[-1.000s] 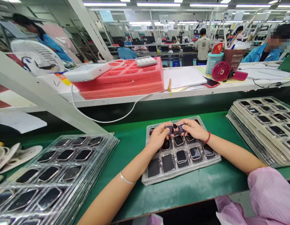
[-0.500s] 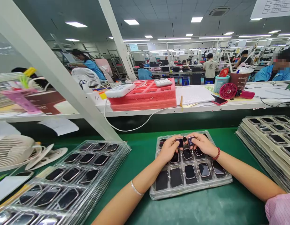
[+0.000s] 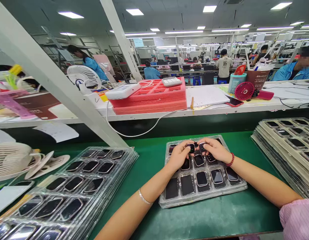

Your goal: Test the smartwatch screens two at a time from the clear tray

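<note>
My left hand (image 3: 179, 155) is closed on a dark watch (image 3: 190, 148) with a metal rim, over the back of a clear plastic tray (image 3: 204, 200). Close beside it, my right hand (image 3: 215, 149) holds a second dark watch (image 3: 202, 147), thumb on its face. The two watches are a small gap apart. Below the hands, more dark-faced watches, such as one watch (image 3: 201, 178) in the front row, lie in the tray's compartments. Two front-left compartments show flat dark rectangles without a rim. The hands hide part of the tray's back rows.
Stacked trays of watches stand at left (image 3: 88, 165) and right (image 3: 296, 143). A white shelf (image 3: 149, 116) crosses behind, bearing a red foam block (image 3: 149, 106), papers, cups and a pink fan (image 3: 244, 91). A slanted white post (image 3: 69, 83) rises at left. People sit beyond.
The view has shifted slightly. Both hands still hold the watches over the tray; the watch faces, lit with marks before, now look dark.
</note>
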`<state>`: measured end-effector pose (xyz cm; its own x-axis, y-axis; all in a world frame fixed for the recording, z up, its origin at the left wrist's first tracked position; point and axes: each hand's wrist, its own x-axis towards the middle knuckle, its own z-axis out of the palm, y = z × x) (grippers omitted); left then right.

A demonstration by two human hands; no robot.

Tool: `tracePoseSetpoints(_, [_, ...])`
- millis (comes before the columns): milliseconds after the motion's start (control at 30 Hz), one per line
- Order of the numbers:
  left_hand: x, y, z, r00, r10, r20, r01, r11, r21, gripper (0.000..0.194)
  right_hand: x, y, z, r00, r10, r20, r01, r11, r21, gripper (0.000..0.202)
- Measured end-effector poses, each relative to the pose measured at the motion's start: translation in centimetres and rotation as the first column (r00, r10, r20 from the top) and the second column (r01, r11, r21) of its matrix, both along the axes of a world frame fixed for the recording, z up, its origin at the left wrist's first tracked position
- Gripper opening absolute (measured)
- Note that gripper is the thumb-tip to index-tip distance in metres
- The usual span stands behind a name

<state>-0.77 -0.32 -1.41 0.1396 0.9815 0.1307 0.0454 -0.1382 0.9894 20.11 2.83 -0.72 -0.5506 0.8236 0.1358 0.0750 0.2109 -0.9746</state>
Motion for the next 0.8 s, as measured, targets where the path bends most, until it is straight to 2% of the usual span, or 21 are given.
tracePoseSetpoints(233, [0.01, -0.11, 0.13, 1.000, 0.014, -0.020, -0.014, 1.000, 0.012, 0.034, -0.09, 0.02, 0.05, 1.000, -0.001, -0.021, 0.001, 1.000, -0.030, 0.028])
tracePoseSetpoints(367, [0.15, -0.26, 0.40, 0.999, 0.040, -0.018, -0.039, 0.999, 0.028, 0.049, -0.17, 0.14, 0.12, 0.999, 0.024, -0.046, -0.025, 1.000, -0.016, 0.042])
tracePoseSetpoints(533, [0.20, -0.33, 0.64, 0.998, 0.060, -0.031, -0.059, 0.998, 0.025, 0.038, -0.02, 0.31, 0.02, 0.998, 0.061, -0.009, -0.061, 0.998, -0.008, 0.040])
tracePoseSetpoints(667, [0.20, -0.49, 0.81, 0.996, 0.076, -0.038, -0.075, 0.997, 0.024, 0.045, -0.01, 0.18, 0.03, 0.997, 0.065, -0.031, -0.064, 0.997, 0.035, 0.048])
tracePoseSetpoints(800, [0.20, -0.56, 0.85, 0.998, 0.060, -0.023, -0.060, 0.998, -0.003, 0.041, -0.01, 0.14, 0.03, 0.996, 0.083, -0.010, -0.083, 0.997, 0.007, 0.043])
